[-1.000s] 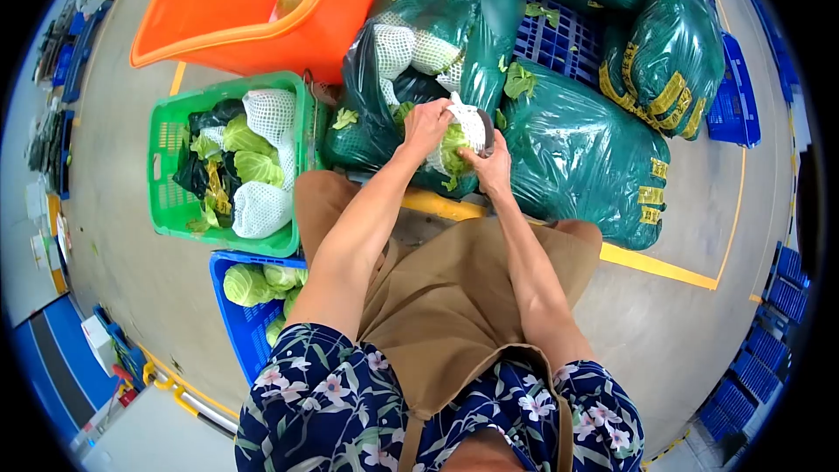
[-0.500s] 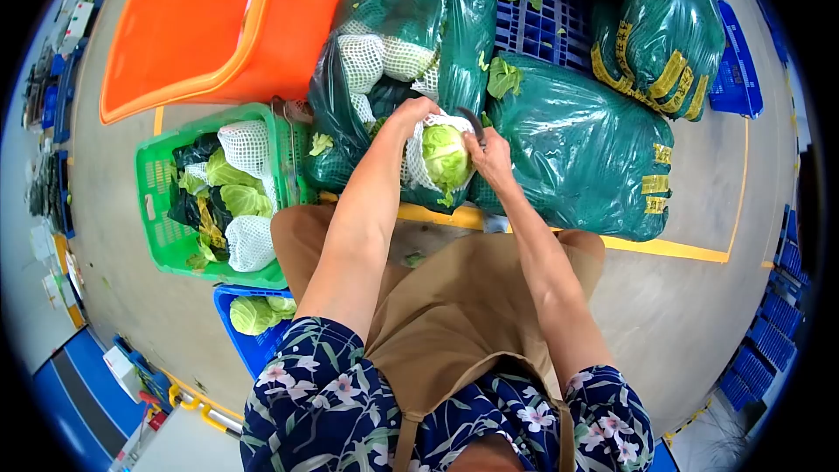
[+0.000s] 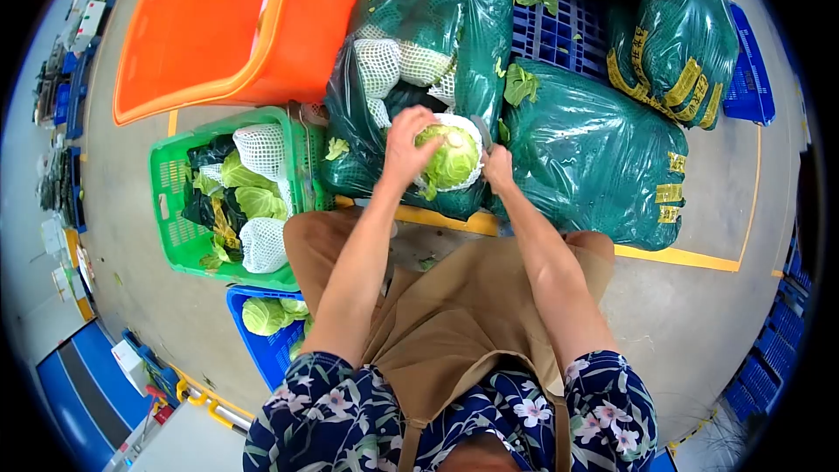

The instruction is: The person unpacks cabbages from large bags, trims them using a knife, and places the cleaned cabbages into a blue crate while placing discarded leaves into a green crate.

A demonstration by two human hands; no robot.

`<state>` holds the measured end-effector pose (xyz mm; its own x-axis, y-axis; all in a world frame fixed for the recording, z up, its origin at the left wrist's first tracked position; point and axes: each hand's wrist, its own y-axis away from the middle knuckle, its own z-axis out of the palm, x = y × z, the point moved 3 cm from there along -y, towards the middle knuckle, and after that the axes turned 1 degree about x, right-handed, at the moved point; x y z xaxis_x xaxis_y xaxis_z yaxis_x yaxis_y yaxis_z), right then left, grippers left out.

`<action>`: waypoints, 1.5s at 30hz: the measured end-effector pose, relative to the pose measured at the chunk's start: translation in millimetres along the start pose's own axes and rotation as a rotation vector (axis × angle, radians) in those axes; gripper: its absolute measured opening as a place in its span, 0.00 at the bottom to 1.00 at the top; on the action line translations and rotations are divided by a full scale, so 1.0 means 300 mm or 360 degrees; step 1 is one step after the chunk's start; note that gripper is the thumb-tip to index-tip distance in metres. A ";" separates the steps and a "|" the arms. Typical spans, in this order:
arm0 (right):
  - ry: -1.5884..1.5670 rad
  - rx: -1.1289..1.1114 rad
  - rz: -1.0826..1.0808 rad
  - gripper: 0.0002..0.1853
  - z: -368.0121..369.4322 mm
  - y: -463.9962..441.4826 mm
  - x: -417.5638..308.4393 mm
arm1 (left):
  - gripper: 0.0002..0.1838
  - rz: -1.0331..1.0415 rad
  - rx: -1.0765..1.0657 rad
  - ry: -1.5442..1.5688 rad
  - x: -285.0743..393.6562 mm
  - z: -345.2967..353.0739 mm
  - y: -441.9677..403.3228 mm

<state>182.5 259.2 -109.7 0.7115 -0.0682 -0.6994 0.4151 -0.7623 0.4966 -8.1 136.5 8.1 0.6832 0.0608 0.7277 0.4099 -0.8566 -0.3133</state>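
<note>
A pale green cabbage (image 3: 455, 163) sits in front of me, its stem end facing up and a white foam net (image 3: 473, 125) pushed down around it. My left hand (image 3: 407, 150) is at the cabbage's left side, fingers curled against its leaves. In my right hand (image 3: 499, 168), closed round the handle, is a knife (image 3: 481, 129) whose blade lies along the cabbage's right edge. Beneath is a torn green mesh bag (image 3: 485, 26) wrapped in plastic, with more net-covered cabbages (image 3: 377, 65) showing through its opening.
Left of me stand a green crate (image 3: 182, 249) with leaves and nets, a blue crate (image 3: 253, 345) with cabbages, and a big orange bin (image 3: 306, 44). Another full green bag (image 3: 594, 157) lies at right, beside a blue pallet (image 3: 555, 39).
My left hand has moved from the net's upper edge onto the cabbage's left side. The net sits lower and the cabbage shows more, stem end up. The knife stays in my right hand.
</note>
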 end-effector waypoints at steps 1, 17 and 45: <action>-0.0055 -0.0012 -0.0011 0.22 0.036 0.010 0.047 | 0.43 -0.0082 -0.0075 -0.0075 0.035 0.003 0.040; 0.0370 0.0344 -0.0788 0.16 -0.186 0.444 -0.242 | 0.56 -0.0472 -0.0323 -0.0130 0.156 0.134 0.045; 0.0878 0.0156 -0.0235 0.10 -0.162 0.157 -0.175 | 0.69 -0.0633 -0.0923 -0.0438 0.086 0.231 -0.087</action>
<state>192.2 258.1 -24.5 0.8511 0.3690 -0.3734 0.4968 -0.7961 0.3455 40.8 195.9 -7.5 0.7077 0.4824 0.5162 0.3255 -0.8711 0.3677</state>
